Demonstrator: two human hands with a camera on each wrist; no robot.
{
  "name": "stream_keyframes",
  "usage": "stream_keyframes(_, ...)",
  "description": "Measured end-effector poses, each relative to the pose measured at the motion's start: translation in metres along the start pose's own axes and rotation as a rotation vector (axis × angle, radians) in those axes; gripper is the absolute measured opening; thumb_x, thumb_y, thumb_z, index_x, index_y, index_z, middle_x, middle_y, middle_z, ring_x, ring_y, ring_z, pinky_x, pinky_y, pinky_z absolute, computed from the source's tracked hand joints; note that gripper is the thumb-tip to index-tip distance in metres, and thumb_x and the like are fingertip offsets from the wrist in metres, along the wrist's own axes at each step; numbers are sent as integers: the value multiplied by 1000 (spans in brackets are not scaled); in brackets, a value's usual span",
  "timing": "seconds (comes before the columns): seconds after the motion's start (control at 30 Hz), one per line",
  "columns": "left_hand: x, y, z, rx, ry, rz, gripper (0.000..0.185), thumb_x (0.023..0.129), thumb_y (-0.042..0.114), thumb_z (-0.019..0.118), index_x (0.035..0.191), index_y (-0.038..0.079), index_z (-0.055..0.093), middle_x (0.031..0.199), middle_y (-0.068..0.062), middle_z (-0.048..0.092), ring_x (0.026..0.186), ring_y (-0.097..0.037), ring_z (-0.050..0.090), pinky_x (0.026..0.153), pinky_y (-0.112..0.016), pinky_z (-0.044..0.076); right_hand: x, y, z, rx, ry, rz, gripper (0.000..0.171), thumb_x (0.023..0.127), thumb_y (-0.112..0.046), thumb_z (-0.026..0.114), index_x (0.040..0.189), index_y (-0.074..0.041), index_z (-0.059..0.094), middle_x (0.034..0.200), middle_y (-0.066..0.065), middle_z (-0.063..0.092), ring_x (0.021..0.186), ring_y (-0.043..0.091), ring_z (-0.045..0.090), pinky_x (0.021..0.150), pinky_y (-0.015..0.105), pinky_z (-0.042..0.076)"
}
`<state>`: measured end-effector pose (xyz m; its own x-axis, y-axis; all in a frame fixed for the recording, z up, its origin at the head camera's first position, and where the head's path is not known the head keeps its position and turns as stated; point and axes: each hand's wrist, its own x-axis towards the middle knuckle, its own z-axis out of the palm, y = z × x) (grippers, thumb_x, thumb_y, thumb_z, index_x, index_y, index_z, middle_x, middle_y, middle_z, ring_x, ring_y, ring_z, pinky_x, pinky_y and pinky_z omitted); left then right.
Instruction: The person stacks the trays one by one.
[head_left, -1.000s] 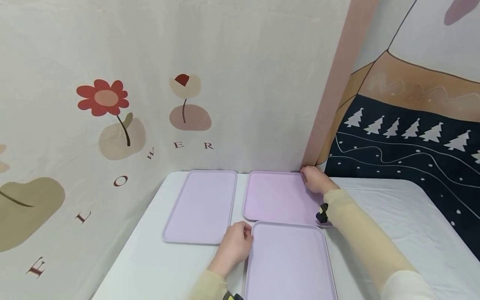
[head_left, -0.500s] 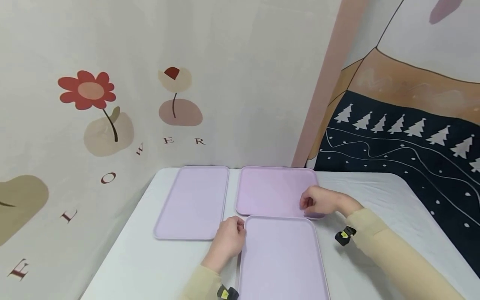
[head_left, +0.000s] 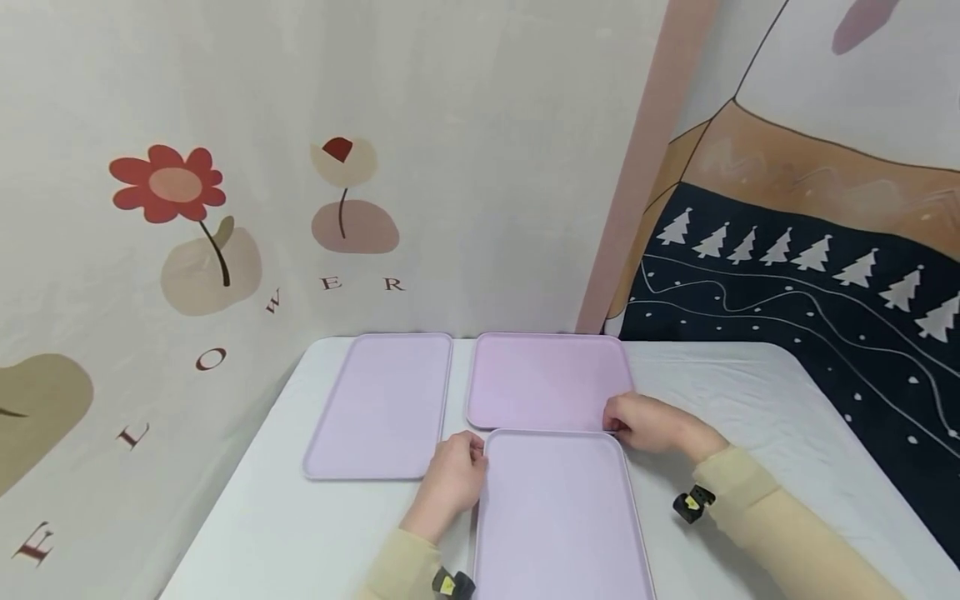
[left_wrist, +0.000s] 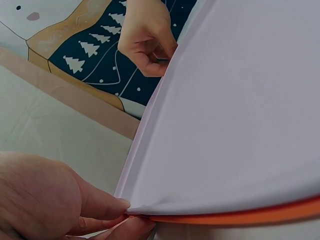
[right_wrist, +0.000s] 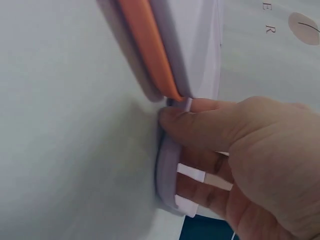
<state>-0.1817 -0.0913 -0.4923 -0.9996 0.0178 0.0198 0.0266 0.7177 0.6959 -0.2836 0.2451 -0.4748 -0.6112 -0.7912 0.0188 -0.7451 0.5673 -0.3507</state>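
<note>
A lavender rectangular tray (head_left: 558, 517) lies nearest, with an orange tray (left_wrist: 240, 218) directly beneath it. In the right wrist view a further pale tray edge (right_wrist: 127, 50) shows under the orange one. My left hand (head_left: 453, 475) pinches the lavender tray's far left corner, thumb at the rim and fingers below. Behind lies a pinkish-lilac tray (head_left: 547, 379), set crosswise. My right hand (head_left: 648, 421) pinches its near right edge, the thumb outside the rim and fingers inside, close to the corner of the front stack.
Another lavender tray (head_left: 378, 404) lies lengthwise at the back left. All of them are on a white-covered table (head_left: 255, 517). A printed curtain (head_left: 480, 167) hangs along its back and left, with a dark tree-patterned part (head_left: 780, 292) at the right.
My right hand has come from the pinkish-lilac tray's far right corner to its near right edge. My left hand stays at the front tray's corner. The head view has shifted slightly.
</note>
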Motion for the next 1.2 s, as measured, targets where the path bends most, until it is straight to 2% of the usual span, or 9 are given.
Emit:
stream_keyframes(0.17,0,1,-1,-11,-8,-4,16,94,1,68,109,-3,71,84,0,63,78,-17,61,77,-39,57,-6,-4,5,-91,44,9,27,87,9,72,82,-17,69,83,-12,57,77,4,55,69,33,54)
stream_keyframes(0.33,2,-2,-3,-27,-4,16,17,92,0,69,108,-4,72,84,-1,65,78,-17,62,77,-39,57,-11,-7,2,-155,115,28,30,85,12,71,84,-17,68,82,-14,51,74,6,49,69,34,52)
stream_keyframes(0.47,5,-3,-4,-48,12,21,18,92,4,72,109,-4,72,86,0,66,78,-15,63,75,-37,57,-11,-11,-1,-179,171,-5,29,83,14,71,87,-15,68,82,-13,49,73,7,47,68,33,51)
stream_keyframes(0.6,10,1,-5,-91,55,39,24,93,10,76,112,-4,73,91,-3,70,84,-18,68,80,-39,59,-10,-16,-3,-219,218,-55,25,83,12,73,91,-12,69,85,-10,53,77,7,51,70,33,54)
stream_keyframes(0.77,16,6,-6,-186,75,70,31,96,14,75,118,-7,71,100,-8,73,93,-25,72,87,-42,60,-11,-23,-3,-251,295,-132,20,84,9,74,92,-9,69,86,-7,55,78,8,54,69,33,56)
stream_keyframes(0.87,19,9,-6,-244,69,64,33,98,17,74,120,-8,70,102,-9,74,95,-26,73,87,-41,61,-12,-27,-3,-248,329,-156,20,83,10,73,92,-8,69,85,-7,53,76,8,53,67,31,55)
stream_keyframes(1.0,22,12,-3,-354,66,32,37,100,21,74,121,-9,70,102,-12,75,95,-28,75,81,-36,62,-15,-31,-3,-251,342,-150,20,83,10,72,92,-8,69,85,-8,52,76,8,52,66,30,54)
stream_keyframes(1.13,23,15,0,-531,55,-23,42,102,21,71,123,-15,66,102,-19,76,90,-33,77,75,-34,63,-18,-38,-3,-262,357,-144,18,83,9,73,93,-6,70,86,-7,52,76,8,51,65,29,54)
stream_keyframes(1.2,24,17,2,-624,47,-65,45,103,22,70,125,-17,64,104,-23,75,91,-34,77,76,-34,64,-19,-42,-3,-272,365,-148,18,83,8,74,94,-5,70,86,-6,52,76,9,51,64,29,53)
